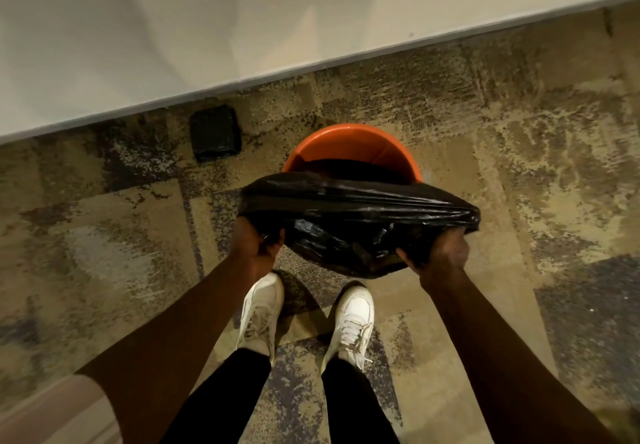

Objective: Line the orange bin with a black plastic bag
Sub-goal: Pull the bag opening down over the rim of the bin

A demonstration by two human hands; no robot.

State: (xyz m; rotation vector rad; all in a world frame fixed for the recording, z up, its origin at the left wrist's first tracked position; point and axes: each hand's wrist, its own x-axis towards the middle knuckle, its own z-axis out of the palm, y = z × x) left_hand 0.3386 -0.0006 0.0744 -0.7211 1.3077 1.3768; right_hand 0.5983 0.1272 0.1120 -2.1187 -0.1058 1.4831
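Note:
A round orange bin point(349, 142) stands on the carpet in front of my feet. The black plastic bag point(356, 215) is stretched across the near half of its mouth, and part of the bag hangs down inside. The far inner wall of the bin shows bare orange. My left hand point(254, 244) grips the bag's left edge at the bin's near left side. My right hand point(441, 249) grips the bag's right edge at the near right side. The bag hides the bin's near rim.
A white wall with a pale baseboard point(311, 59) runs diagonally behind the bin. A small black square object point(215, 134) lies on the carpet to the bin's left, near the wall. My two white shoes point(304, 319) stand just behind the bin.

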